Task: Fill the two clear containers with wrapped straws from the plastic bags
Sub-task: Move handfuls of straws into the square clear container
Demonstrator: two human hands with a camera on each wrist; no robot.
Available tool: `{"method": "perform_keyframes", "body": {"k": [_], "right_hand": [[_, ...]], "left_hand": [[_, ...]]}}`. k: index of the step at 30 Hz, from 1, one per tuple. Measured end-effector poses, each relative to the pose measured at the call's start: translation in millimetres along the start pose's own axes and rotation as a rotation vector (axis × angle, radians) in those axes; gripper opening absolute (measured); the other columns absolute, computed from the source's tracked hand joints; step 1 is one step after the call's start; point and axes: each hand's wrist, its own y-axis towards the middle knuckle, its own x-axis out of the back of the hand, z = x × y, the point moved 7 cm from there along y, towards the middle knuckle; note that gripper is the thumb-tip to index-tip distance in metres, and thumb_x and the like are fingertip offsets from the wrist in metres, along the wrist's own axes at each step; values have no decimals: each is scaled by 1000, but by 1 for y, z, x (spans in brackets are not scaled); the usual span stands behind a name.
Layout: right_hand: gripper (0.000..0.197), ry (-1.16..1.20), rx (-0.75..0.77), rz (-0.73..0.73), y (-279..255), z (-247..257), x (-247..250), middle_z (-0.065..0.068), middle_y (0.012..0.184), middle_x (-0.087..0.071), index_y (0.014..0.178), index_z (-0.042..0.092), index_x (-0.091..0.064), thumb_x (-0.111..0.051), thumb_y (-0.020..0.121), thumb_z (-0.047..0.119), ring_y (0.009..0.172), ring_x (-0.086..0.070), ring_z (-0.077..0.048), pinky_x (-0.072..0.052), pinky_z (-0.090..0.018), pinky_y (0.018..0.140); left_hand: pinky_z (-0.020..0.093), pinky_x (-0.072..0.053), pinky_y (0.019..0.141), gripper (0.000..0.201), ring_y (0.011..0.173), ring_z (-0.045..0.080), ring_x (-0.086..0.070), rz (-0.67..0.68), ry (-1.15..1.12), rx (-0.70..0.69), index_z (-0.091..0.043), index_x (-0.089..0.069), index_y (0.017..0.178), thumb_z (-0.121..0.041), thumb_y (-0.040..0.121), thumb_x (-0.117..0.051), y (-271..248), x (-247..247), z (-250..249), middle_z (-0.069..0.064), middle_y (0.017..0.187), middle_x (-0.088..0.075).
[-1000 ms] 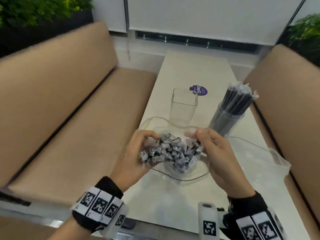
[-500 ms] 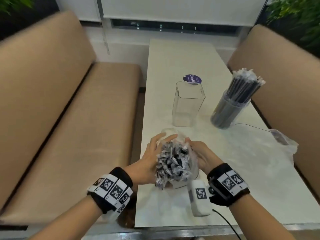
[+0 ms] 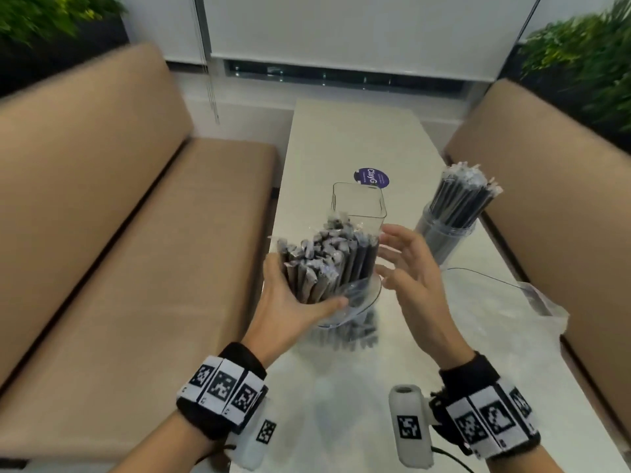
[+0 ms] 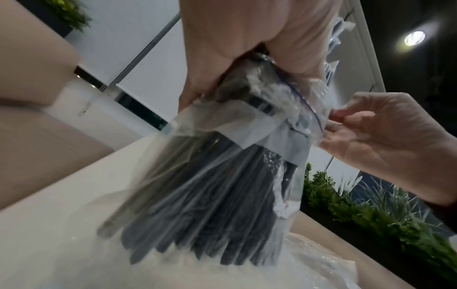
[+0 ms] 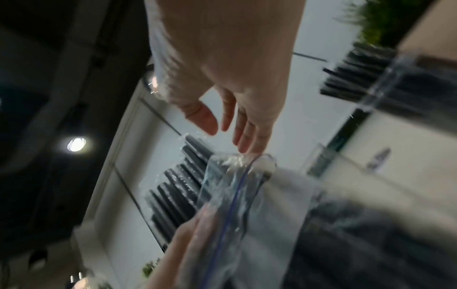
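Note:
My left hand (image 3: 290,302) grips a thick bundle of black wrapped straws (image 3: 324,261) and holds it upright over the table's near end. A clear zip bag (image 3: 358,302) hangs loose round the bundle's lower half. Just right of the bundle, my right hand (image 3: 409,268) is open with its fingers spread. In the right wrist view its fingertips (image 5: 247,146) reach the bag's rim (image 5: 237,185). Behind the bundle stands an empty square clear container (image 3: 358,206). A round clear container (image 3: 444,237) to the right is packed with straws (image 3: 461,196).
An empty plastic bag (image 3: 505,302) lies flat on the white table (image 3: 358,138) at the right. A round purple sticker (image 3: 371,176) sits behind the square container. Tan bench seats (image 3: 136,268) flank the table on both sides.
The left hand has raised the straw bundle upright and the bag has slipped down around it. The right hand has come off the bundle and opened.

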Motion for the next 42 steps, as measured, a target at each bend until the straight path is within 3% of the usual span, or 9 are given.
{"method": "perform_keyframes", "body": {"k": [3, 5, 8, 13, 18, 22, 27, 36, 42], "right_hand": [[68, -57, -180, 198, -8, -41, -13, 11, 133, -53, 139, 30, -38, -61, 75, 21, 123, -54, -2, -49, -21, 95], [64, -120, -227, 227, -14, -60, -12, 21, 132, -53, 132, 41, -41, -69, 75, 37, 125, -51, 5, -46, -14, 95], [58, -188, -295, 241, -22, -77, -4, 15, 129, -62, 130, 40, -50, -67, 75, 32, 121, -58, -10, -50, -41, 101], [51, -161, -325, 217, -29, -86, -10, 6, 121, -68, 126, 28, -58, -73, 78, 30, 112, -64, -16, -51, -47, 98], [24, -123, -306, 32, -23, -82, 3, -2, 103, -75, 109, 20, -66, -69, 88, 9, 99, -70, -16, -57, -29, 84], [10, -182, -217, -59, 0, -49, 20, -13, 88, -70, 94, -1, -65, -66, 87, 6, 81, -65, -16, -53, -22, 70], [8, -55, -89, -154, 44, 9, 31, -3, 88, -67, 97, 10, -67, -62, 91, 8, 81, -63, -12, -52, -19, 74], [7, -34, -50, 37, 79, 58, 17, -19, 88, -64, 91, 8, -63, -63, 84, 7, 83, -61, -24, -50, -53, 89], [34, -59, -97, 153, 69, 54, -5, -19, 93, -67, 106, -15, -59, -73, 81, 3, 84, -67, -15, -56, -25, 80]], "left_hand": [[7, -44, 83, 90, 112, -5, -44, 156, 98, 72, -56, -16, 101, -53, 48, -88, -13, -26, 11, -13, 120, -26], [11, -52, 80, 81, 107, 2, -49, 290, 134, 136, -49, -19, 105, -47, 55, -83, -23, -34, 25, -6, 118, -26], [21, -52, 84, 84, 112, 18, -52, 454, 171, 229, -54, -21, 114, -32, 63, -84, -19, -28, 43, -3, 133, -27], [30, -38, 109, 119, 131, 9, -38, 557, 225, 278, -45, -13, 135, -36, 48, -94, -3, -32, 51, -3, 140, -35], [9, -49, 80, 100, 106, -6, -60, 350, 71, 257, -22, -28, 135, -1, 59, -88, -5, -43, 47, -4, 123, -57], [9, -48, 78, 88, 104, -5, -62, 204, 72, 183, -33, -38, 126, -5, 59, -88, 1, -34, 30, -11, 116, -62], [-3, -43, 74, 87, 96, -24, -56, 208, 71, 37, -45, -35, 116, 0, 61, -86, 21, -32, 1, -21, 114, -57], [17, -52, 82, 85, 103, -1, -64, 143, -24, 39, -47, -42, 114, 1, 59, -87, 43, -18, -10, -10, 116, -64], [34, -53, 94, 85, 110, 14, -64, 179, -46, 122, -25, -46, 130, -1, 58, -86, 44, -17, -12, 0, 119, -65]]}}
